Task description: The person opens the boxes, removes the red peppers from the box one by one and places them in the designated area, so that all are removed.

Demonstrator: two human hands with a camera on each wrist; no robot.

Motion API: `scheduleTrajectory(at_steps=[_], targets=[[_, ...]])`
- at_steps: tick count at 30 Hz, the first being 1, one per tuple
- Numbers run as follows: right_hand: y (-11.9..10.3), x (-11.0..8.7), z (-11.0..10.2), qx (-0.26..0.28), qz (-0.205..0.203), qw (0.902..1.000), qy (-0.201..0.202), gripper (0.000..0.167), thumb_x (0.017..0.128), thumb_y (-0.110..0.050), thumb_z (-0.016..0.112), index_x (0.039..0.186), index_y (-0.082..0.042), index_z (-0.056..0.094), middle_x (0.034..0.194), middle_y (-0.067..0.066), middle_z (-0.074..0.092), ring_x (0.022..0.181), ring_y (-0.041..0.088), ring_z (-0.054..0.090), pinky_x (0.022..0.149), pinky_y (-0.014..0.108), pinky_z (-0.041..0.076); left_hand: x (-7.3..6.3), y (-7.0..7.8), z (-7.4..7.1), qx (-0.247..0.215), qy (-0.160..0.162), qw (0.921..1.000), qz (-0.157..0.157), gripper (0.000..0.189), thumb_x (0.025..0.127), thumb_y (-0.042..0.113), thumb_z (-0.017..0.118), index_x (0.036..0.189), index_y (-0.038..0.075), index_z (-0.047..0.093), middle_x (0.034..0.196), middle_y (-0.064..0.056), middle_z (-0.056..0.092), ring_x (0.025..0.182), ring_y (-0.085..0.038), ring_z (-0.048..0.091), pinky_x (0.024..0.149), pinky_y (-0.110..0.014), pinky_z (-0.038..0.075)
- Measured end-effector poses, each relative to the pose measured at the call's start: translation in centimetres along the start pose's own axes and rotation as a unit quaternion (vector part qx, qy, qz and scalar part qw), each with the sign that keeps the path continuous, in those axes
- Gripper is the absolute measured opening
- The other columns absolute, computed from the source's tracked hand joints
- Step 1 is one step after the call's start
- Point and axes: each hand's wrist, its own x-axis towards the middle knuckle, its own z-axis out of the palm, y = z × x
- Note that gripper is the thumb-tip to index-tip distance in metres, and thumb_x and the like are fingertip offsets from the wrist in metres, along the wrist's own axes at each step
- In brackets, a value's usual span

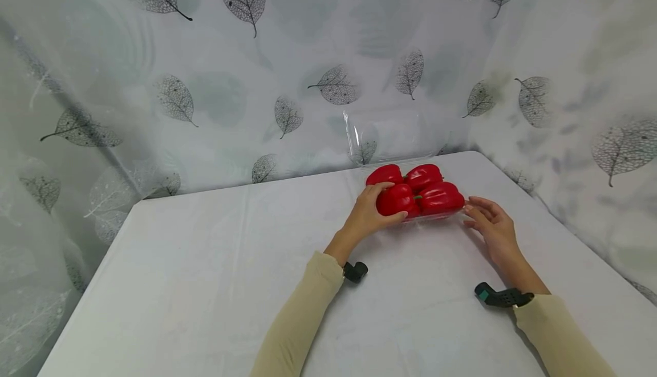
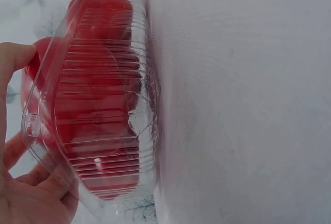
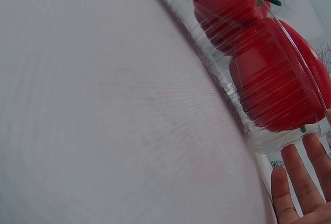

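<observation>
A clear plastic clamshell box [image 1: 428,217] holds several red bell peppers with green stems. Its clear lid [image 1: 387,134] stands raised at the back. My left hand [image 1: 370,209] spans the front-left bell pepper [image 1: 395,199], thumb at its front and index finger toward its back. In the left wrist view, the left thumb [image 2: 20,56] presses the pepper's skin, while other fingers lie outside the box's end. At the right end, my right hand [image 1: 495,228] has its fingertips [image 3: 292,154] right by the box wall, beside the front-right bell pepper [image 3: 276,79].
A white-covered table [image 1: 205,286] carries the box near its back edge. Behind it and along the right hangs a pale curtain [image 1: 308,35] printed with dark leaves. Dark wrist devices [image 1: 500,296] sit at both cuffs.
</observation>
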Motion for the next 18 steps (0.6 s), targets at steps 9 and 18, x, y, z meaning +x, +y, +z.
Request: scheduleTrajectory(at_steps=[9, 18], targets=[[0.06, 0.03, -0.05, 0.006, 0.004, 1.0, 0.001, 0.043, 0.091, -0.034, 0.068, 0.128, -0.019, 0.054, 0.11, -0.015, 0.06, 0.095, 0.0, 0.064, 0.075, 0.012, 0.053, 0.1, -0.07, 0.09, 0.0, 0.005, 1.0, 0.005, 0.063, 0.081, 0.029, 0.079, 0.136, 0.013, 0.05, 0.134, -0.005, 0.053, 0.124, -0.021, 0.048, 0.091, -0.03, 0.053], [0.14, 0.07, -0.01, 0.014, 0.001, 0.9999, -0.002, 0.043, 0.091, -0.033, 0.069, 0.128, -0.019, 0.054, 0.109, -0.016, 0.061, 0.095, -0.001, 0.064, 0.075, 0.012, 0.053, 0.1, -0.23, 0.06, -0.004, 0.008, 0.9998, 0.016, 0.063, 0.082, 0.028, 0.078, 0.135, 0.013, 0.05, 0.133, -0.005, 0.053, 0.124, -0.02, 0.048, 0.092, -0.029, 0.052]])
